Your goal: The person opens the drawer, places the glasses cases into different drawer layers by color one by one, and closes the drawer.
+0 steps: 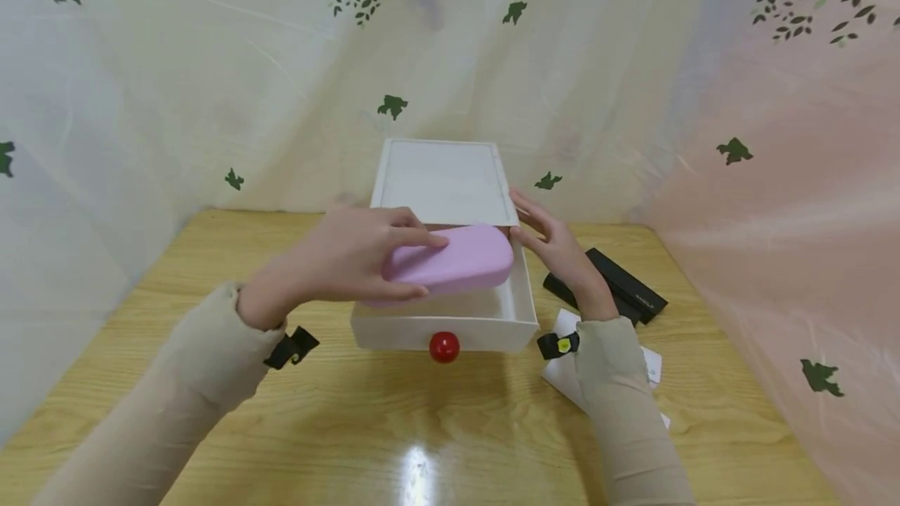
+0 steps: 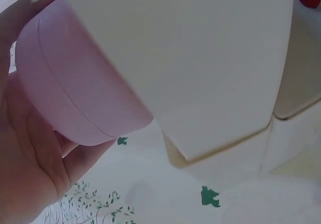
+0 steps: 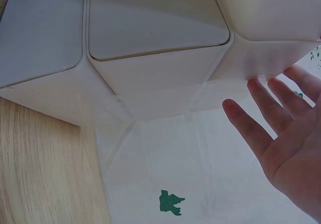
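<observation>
My left hand (image 1: 351,256) grips a lilac glasses case (image 1: 471,256), thumb on the near side and fingers over the top. It is held tilted above the pulled-out white drawer (image 1: 394,333), which has a red round knob (image 1: 444,347). Seen from the left wrist, the rounded end of the case, with its lid seam, lies in the palm beside a white drawer wall. The drawer belongs to a white box (image 1: 443,178). My right hand (image 1: 555,244) is at the box's right side, fingers extended; in the right wrist view some fingertips touch the white wall.
Right of the box lie black long cases (image 1: 626,287), partly behind my right wrist. Nearer, white flat pieces (image 1: 562,377) lie partly under my right sleeve. The wooden table (image 1: 316,428) meets a leaf-printed curtain (image 1: 302,100) at the back and sides.
</observation>
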Action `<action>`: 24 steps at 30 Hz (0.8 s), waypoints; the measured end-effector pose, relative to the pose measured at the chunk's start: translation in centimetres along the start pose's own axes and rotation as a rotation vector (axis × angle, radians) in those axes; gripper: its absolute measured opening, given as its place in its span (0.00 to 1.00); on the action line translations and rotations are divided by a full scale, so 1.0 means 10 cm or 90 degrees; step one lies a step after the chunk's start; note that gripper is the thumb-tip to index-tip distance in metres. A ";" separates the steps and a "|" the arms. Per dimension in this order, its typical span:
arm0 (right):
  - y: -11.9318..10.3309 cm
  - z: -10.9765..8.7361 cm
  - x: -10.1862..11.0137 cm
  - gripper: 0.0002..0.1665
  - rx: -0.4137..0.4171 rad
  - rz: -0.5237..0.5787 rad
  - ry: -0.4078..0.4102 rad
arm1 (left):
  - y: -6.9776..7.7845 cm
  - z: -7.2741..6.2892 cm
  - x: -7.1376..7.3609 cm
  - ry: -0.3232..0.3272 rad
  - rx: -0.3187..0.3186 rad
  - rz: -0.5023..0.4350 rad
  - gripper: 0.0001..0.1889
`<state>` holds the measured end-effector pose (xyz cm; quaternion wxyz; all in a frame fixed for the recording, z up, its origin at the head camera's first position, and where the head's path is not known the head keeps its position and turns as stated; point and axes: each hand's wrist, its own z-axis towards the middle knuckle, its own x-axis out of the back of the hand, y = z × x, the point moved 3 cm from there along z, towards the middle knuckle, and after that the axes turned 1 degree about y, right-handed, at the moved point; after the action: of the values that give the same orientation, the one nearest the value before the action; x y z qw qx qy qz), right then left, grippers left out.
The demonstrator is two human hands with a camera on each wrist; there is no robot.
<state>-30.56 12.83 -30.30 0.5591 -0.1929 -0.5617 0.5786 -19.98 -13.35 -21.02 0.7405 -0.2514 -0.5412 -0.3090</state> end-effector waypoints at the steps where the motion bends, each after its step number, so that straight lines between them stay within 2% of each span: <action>1: 0.00 0.00 0.00 0.36 -0.001 -0.001 0.001 | 0.02 0.02 -0.02 -0.009 0.000 0.003 0.29; 8: 0.01 -0.02 0.01 0.36 0.002 0.000 0.000 | 0.13 0.11 -0.16 -0.049 -0.007 -0.002 0.28; 14: 0.01 -0.02 0.02 0.35 0.004 0.004 0.000 | 0.14 0.15 -0.25 -0.056 -0.015 -0.003 0.28; 20: 0.03 -0.02 0.02 0.35 0.006 0.000 0.005 | 0.09 0.18 -0.34 -0.097 0.028 -0.047 0.28; 24: 0.03 -0.02 0.01 0.34 0.007 0.005 0.008 | 0.06 0.18 -0.39 -0.102 0.057 -0.061 0.28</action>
<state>-30.57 13.06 -30.61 0.5614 -0.1960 -0.5540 0.5827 -21.62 -10.92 -24.26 0.6894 -0.2162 -0.6235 -0.2986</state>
